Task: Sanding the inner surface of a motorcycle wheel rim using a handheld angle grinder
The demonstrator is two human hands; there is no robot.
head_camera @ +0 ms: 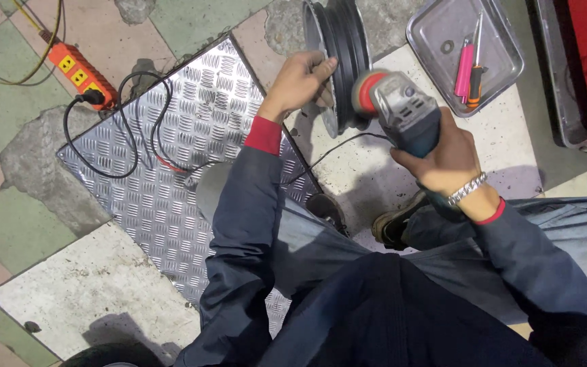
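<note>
- Right hand [446, 160]: fingers wrapped tight round the grinder [402, 112] body, wrist bent inward, bracelet [465, 189] at wrist; disc end against the wheel rim [338, 61].
- Left hand [300, 81]: arm stretched forward, fingers curled over the wheel rim's edge, gripping it.
- Wheel rim: standing upright on its edge on the floor, just beyond both hands.
- Metal tray [436, 27]: right of the rim, holding screwdrivers [469, 68].
- Power strip [79, 73]: well left of the rim.

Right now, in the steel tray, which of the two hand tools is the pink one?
The left one in the tray: pink all along, lying beside the orange-and-black-handled tool, which sits to its right.
</note>
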